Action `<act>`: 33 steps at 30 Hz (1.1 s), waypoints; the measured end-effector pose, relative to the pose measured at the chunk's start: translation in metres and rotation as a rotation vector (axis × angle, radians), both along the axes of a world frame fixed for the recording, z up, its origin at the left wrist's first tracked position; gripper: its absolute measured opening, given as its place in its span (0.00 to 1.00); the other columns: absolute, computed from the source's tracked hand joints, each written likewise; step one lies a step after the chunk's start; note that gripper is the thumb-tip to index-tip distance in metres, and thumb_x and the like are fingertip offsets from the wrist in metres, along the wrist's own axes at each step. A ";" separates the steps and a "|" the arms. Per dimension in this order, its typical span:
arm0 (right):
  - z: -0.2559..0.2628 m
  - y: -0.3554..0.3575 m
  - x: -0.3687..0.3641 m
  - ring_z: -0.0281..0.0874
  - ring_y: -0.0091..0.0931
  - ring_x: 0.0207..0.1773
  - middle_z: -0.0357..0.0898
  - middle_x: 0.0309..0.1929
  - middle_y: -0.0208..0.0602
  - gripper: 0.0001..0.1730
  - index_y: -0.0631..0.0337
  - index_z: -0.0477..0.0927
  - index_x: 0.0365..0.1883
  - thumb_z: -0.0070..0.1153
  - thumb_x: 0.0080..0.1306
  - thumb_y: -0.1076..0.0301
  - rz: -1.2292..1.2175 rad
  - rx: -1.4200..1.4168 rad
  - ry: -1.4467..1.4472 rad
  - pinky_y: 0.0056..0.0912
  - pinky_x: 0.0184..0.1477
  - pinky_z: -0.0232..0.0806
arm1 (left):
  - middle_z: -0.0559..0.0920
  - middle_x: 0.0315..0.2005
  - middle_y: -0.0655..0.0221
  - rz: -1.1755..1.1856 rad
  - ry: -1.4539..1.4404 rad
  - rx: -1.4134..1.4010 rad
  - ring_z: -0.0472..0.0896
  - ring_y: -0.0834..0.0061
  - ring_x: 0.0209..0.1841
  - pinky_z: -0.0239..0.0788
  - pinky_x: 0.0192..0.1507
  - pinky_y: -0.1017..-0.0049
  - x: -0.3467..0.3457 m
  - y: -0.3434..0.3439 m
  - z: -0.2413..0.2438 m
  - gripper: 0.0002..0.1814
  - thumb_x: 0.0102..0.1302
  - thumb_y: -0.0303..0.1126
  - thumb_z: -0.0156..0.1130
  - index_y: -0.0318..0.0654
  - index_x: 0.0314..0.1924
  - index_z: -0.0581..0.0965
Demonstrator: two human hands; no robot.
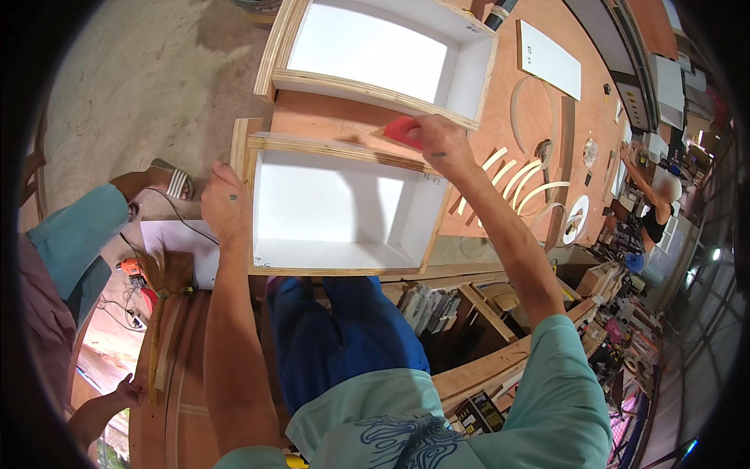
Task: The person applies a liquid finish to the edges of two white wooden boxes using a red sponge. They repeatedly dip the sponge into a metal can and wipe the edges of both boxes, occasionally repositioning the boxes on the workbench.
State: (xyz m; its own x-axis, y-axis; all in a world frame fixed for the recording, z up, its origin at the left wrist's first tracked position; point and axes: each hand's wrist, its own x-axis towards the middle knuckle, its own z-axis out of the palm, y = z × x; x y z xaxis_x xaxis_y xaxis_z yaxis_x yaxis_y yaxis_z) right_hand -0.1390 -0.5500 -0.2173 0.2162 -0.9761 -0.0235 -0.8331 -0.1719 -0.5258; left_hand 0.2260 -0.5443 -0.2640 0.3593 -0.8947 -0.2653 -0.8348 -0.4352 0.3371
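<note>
Before me lies a plywood drawer box [337,271] with a white inside and handwritten marks. My left hand [225,202] grips its left end panel, thumb up along the edge; the fingertips are hidden. In my right hand [442,146] is a red hand-held block or scraper [400,131], at the far long side of this box near the right corner. A tan edge shows under the red tool, but its exact kind is unclear. Beyond it sits a second plywood drawer box [381,98], also white inside.
Several curved wooden strips [515,176], a coiled band [511,111] and a white panel [551,58] lie on the plywood worktop [486,138]. A straw broom [167,275] and an orange power tool [132,267] are at left. One person [73,217] stands left, another [656,202] far right.
</note>
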 end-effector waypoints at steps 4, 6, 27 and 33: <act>0.019 0.009 -0.005 0.84 0.41 0.36 0.84 0.34 0.45 0.10 0.66 0.81 0.40 0.56 0.60 0.84 -0.038 0.031 -0.073 0.39 0.38 0.75 | 0.84 0.31 0.45 -0.009 0.000 0.012 0.81 0.39 0.37 0.74 0.42 0.48 0.001 0.001 0.004 0.31 0.78 0.48 0.34 0.32 0.35 0.81; 0.021 0.011 -0.006 0.83 0.41 0.36 0.84 0.34 0.45 0.11 0.66 0.81 0.39 0.55 0.59 0.85 0.024 0.069 -0.082 0.39 0.37 0.75 | 0.84 0.31 0.45 -0.006 0.004 0.010 0.82 0.39 0.37 0.74 0.43 0.48 0.002 0.002 0.003 0.31 0.78 0.48 0.34 0.32 0.36 0.81; -0.010 -0.030 0.037 0.84 0.41 0.32 0.84 0.29 0.49 0.12 0.66 0.83 0.43 0.58 0.60 0.80 0.072 0.177 -0.017 0.38 0.36 0.76 | 0.84 0.31 0.45 0.016 0.014 0.075 0.83 0.41 0.37 0.75 0.43 0.50 -0.004 -0.003 0.009 0.31 0.78 0.47 0.34 0.32 0.38 0.81; 0.009 -0.043 0.051 0.84 0.41 0.33 0.85 0.29 0.47 0.13 0.64 0.83 0.43 0.56 0.59 0.80 0.073 0.172 -0.037 0.40 0.37 0.76 | 0.84 0.32 0.45 0.036 0.011 0.058 0.82 0.40 0.38 0.74 0.43 0.49 -0.002 -0.002 0.012 0.32 0.78 0.49 0.33 0.32 0.35 0.81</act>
State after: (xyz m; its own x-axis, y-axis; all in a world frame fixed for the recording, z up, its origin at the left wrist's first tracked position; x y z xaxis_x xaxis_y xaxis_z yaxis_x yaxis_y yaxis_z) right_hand -0.0876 -0.5926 -0.2080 0.2902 -0.9400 -0.1793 -0.8014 -0.1363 -0.5824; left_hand 0.2242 -0.5466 -0.2518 0.3877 -0.8644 -0.3202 -0.8148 -0.4837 0.3194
